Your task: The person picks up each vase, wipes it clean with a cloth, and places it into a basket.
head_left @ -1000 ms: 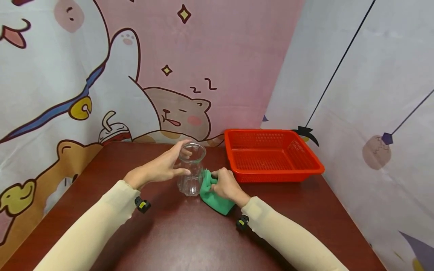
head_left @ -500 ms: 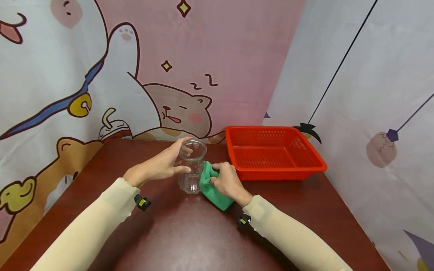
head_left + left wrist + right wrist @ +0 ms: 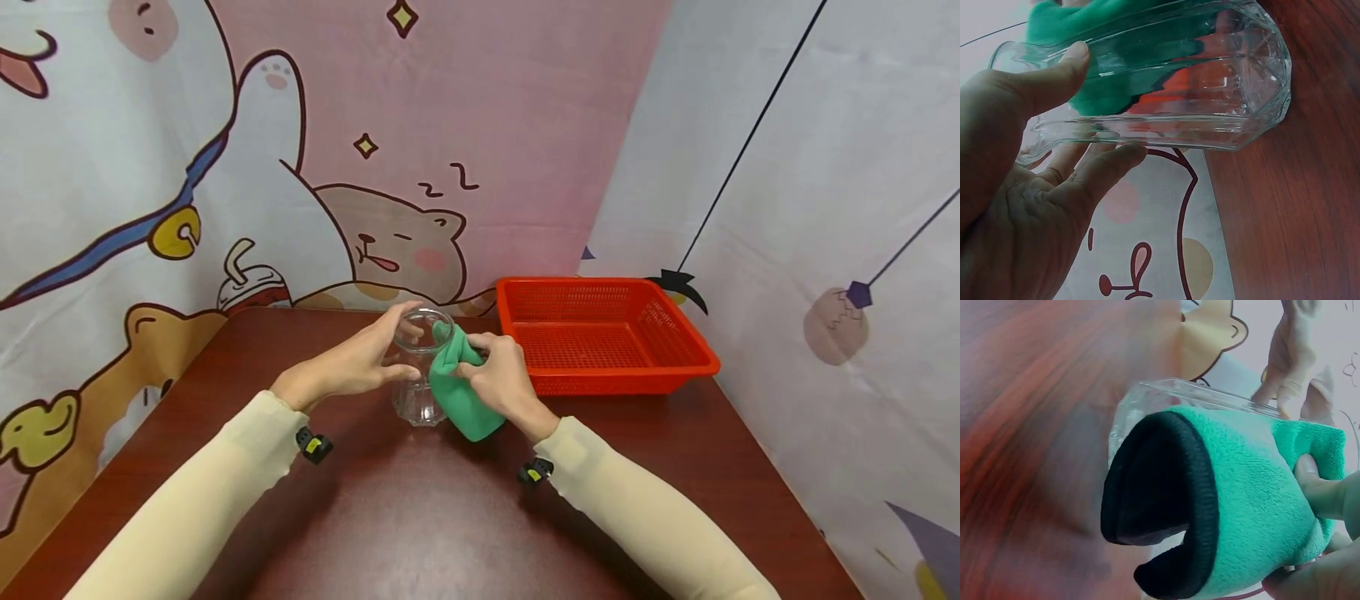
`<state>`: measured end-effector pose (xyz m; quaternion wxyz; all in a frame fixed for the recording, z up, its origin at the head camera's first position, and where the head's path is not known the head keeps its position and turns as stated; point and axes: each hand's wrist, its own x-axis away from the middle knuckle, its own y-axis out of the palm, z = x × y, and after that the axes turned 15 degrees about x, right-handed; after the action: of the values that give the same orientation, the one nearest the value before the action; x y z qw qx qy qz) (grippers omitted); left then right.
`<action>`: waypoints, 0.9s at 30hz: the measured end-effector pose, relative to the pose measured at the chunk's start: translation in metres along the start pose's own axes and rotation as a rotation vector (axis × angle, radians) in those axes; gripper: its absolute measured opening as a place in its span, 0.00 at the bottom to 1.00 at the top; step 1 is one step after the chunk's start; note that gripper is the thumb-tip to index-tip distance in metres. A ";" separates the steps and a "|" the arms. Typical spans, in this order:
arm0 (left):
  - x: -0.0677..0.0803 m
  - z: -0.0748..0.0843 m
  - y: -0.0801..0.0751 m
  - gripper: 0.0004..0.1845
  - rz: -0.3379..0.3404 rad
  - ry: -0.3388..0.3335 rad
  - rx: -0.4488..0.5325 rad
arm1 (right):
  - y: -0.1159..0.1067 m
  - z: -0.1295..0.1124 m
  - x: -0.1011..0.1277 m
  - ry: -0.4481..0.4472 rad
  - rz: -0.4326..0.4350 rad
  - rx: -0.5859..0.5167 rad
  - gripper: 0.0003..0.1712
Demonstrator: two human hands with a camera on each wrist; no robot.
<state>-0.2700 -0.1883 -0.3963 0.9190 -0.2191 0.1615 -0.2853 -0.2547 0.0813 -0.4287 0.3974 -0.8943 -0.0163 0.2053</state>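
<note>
A clear glass vase with a flared rim and faceted sides stands upright on the dark red table. My left hand holds it around the neck from the left, thumb in front and fingers behind. In the left wrist view the thumb lies on the glass. My right hand pinches a folded green cloth, pressed to the vase's right side near the rim. The right wrist view shows the cloth's fuzzy face and dark edging, with the fold hanging loose below the fingers.
A red plastic basket with perforated walls stands right behind my right hand, toward the back of the table. Cartoon-printed fabric closes off the back and both sides.
My right hand has slid the cloth upward and slightly left along the vase, so its top now reaches the rim. The left hand keeps its hold, and the vase stays in place.
</note>
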 end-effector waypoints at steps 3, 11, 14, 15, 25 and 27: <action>0.000 0.000 0.000 0.55 0.000 0.008 -0.012 | -0.002 -0.002 -0.004 -0.013 0.015 -0.034 0.23; 0.001 0.001 -0.001 0.55 -0.006 0.032 -0.017 | -0.004 -0.001 -0.006 -0.022 0.048 -0.109 0.23; 0.001 0.001 -0.001 0.54 -0.006 0.043 -0.027 | -0.007 -0.001 -0.007 -0.018 0.059 -0.150 0.24; 0.001 0.001 -0.001 0.54 -0.006 0.045 -0.030 | -0.008 -0.001 -0.007 -0.018 0.062 -0.160 0.24; 0.002 0.001 0.000 0.54 -0.009 0.024 -0.025 | -0.021 -0.005 -0.010 -0.067 0.103 -0.146 0.24; 0.001 0.001 0.000 0.54 -0.011 0.016 -0.023 | -0.022 -0.005 -0.010 -0.073 0.106 -0.127 0.24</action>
<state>-0.2688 -0.1886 -0.3960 0.9135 -0.2282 0.1708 -0.2903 -0.2590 0.0910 -0.4058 0.3276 -0.9091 0.0034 0.2571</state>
